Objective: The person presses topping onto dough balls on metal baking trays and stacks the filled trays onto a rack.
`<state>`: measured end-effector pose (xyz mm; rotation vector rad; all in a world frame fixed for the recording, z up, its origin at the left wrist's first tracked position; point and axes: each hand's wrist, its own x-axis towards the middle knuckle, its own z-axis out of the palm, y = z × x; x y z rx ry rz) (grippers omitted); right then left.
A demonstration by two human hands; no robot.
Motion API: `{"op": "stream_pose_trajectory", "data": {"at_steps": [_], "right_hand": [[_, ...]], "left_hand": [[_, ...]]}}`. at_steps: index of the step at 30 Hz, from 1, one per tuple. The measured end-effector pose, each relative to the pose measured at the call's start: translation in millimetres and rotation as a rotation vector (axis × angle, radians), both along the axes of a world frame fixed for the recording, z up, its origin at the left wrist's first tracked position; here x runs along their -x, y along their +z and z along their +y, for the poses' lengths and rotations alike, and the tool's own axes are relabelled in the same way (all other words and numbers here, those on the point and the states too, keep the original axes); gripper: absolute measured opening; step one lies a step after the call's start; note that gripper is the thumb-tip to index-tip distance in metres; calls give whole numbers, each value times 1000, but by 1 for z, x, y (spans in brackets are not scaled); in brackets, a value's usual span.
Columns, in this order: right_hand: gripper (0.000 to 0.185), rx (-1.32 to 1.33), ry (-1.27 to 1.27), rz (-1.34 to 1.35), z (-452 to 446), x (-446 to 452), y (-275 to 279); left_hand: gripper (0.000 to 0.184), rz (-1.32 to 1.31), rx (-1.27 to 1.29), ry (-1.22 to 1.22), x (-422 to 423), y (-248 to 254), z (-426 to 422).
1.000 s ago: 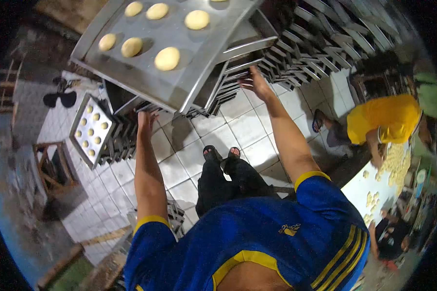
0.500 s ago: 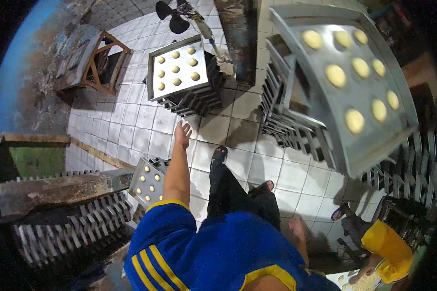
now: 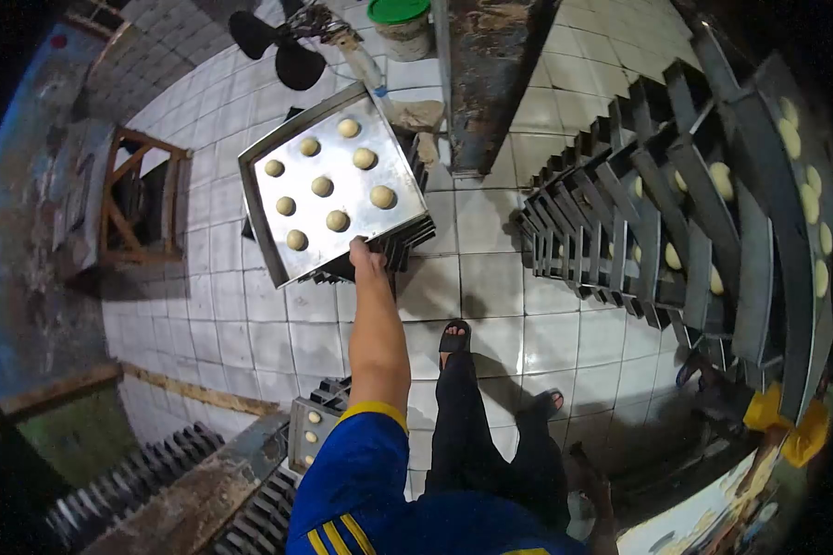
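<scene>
My left hand (image 3: 367, 259) grips the near edge of a metal baking tray (image 3: 278, 261), with the thumb over the edge and the other fingers hidden below. Several round dough balls (image 3: 321, 187) sit in spaced rows on this tray, which tops a stack of trays. My right hand (image 3: 592, 476) hangs low beside my right leg, dim and blurred, so its fingers cannot be made out. It appears apart from the trays.
At right stands a tall crosswise stack of trays (image 3: 676, 194) with dough. A fan (image 3: 278, 46), green-lidded bucket (image 3: 401, 26) and pillar (image 3: 491, 88) are ahead. A wooden frame (image 3: 139, 199) and lower tray (image 3: 307, 433) are left. A person in yellow (image 3: 787, 421) works at right.
My left hand has reached forward from open air to the tray's near edge. That tray now looks closer and turned. My view has shifted, and the right-hand stack shows more from its side.
</scene>
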<state>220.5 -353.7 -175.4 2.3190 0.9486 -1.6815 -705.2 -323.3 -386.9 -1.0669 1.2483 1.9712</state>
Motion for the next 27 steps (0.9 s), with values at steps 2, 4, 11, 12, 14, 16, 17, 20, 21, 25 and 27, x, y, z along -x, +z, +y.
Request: {"op": "stream_pose_trajectory", "data": {"at_steps": [2, 4, 11, 12, 14, 16, 17, 20, 21, 25, 27], "right_hand": [[45, -31, -16, 18, -12, 5, 5], [48, -65, -30, 46, -22, 3, 5], [62, -343, -54, 453, -67, -65, -43], [54, -291, -172, 566, -79, -87, -55], [50, -247, -390, 713, -98, -120, -81], [57, -256, -363, 464, -112, -124, -47], [61, -219, -240, 196, -108, -95, 20], [65, -302, -276, 216, -161, -176, 0], [66, -283, -360, 312, -181, -206, -3], [63, -383, -400, 292, -269, -303, 6], [56, -449, -511, 360, -303, -343, 21]], "left_hand": [[42, 178, -327, 53, 1, -22, -14], [43, 197, -298, 129, -11, 11, -33], [30, 383, -58, -206, -128, 111, -227], [29, 388, -46, -236, -159, 139, -255], [30, 447, 40, -333, -210, 185, -316], [32, 439, -1, -369, -246, 204, -388], [32, 492, -11, -457, -269, 224, -421], [19, 516, 47, -506, -365, 300, -457], [18, 558, 11, -582, -384, 309, -475], [22, 558, 143, -737, -488, 350, -448], [23, 561, 144, -881, -570, 379, -391]]}}
